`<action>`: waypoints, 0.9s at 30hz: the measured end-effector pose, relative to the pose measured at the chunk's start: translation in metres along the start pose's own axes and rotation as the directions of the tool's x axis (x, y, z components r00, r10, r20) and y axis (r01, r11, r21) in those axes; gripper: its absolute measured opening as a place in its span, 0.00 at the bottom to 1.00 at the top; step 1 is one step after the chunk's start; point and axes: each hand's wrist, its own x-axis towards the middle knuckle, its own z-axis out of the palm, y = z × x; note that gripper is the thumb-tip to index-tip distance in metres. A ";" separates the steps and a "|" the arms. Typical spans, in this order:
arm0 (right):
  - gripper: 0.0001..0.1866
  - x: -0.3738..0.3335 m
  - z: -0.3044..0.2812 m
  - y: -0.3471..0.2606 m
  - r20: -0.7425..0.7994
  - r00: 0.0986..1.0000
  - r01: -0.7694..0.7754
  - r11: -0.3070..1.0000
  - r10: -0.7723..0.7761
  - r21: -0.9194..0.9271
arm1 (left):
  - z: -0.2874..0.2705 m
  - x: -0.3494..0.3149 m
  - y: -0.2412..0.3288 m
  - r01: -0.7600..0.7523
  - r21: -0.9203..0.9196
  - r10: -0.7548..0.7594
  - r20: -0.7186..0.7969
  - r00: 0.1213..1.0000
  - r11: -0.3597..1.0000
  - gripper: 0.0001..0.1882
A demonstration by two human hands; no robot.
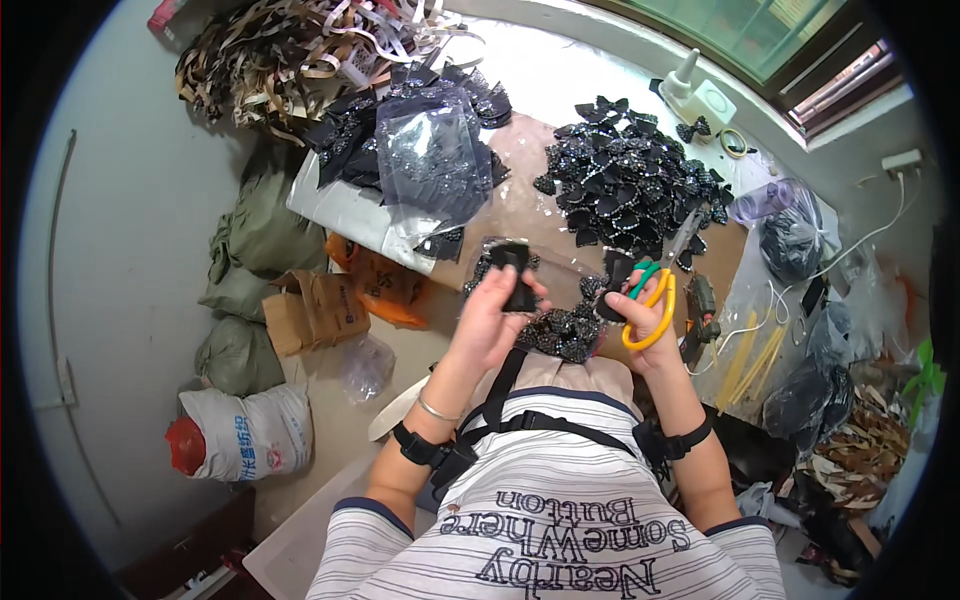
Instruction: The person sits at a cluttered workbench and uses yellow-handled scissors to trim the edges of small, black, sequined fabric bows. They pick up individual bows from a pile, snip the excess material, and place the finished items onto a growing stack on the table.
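My left hand is closed round a piece of black fabric, thumb on top. In my right hand is a pair of scissors with one yellow and one green handle loop, its blades pointing away from me. Another strip of black fabric lies at the right fingertips; whether they pinch it I cannot tell. Between and below the hands, several sparkly black bows lie in a clear plastic bag close to my body.
A large heap of finished-looking black bows covers the table's far right. More black pieces lie under a clear bag at far left, beside tangled ribbons. A white glue bottle stands by the window. Sacks sit at left.
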 end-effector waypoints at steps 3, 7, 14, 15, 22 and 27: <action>0.20 0.008 -0.013 -0.001 0.065 0.992 -0.096 0.985 0.106 -0.147 | 0.000 -0.008 0.019 0.006 -0.100 -0.009 -0.027 1.000 0.995 0.18; 0.13 0.017 -0.021 0.024 0.140 0.972 -0.105 0.884 0.187 -0.455 | 0.015 -0.017 0.025 0.115 0.059 -0.116 0.014 0.993 0.992 0.19; 0.16 -0.025 -0.006 -0.062 0.477 0.877 0.454 0.237 0.052 -0.859 | 0.051 -0.022 0.020 0.044 0.359 -0.072 0.066 0.995 0.932 0.24; 0.16 -0.028 -0.005 -0.071 0.519 0.853 0.510 0.128 0.047 -0.850 | 0.056 -0.022 0.019 0.041 0.375 -0.082 0.095 0.992 0.926 0.25; 0.18 -0.034 -0.012 -0.106 0.511 0.844 0.531 -0.119 0.161 -0.839 | 0.067 -0.019 0.013 -0.008 0.547 -0.085 0.144 0.986 0.837 0.24; 0.13 -0.035 -0.014 -0.108 0.595 0.799 0.601 -0.064 0.092 -0.797 | 0.072 -0.020 0.015 0.084 0.445 -0.182 0.181 0.967 0.892 0.25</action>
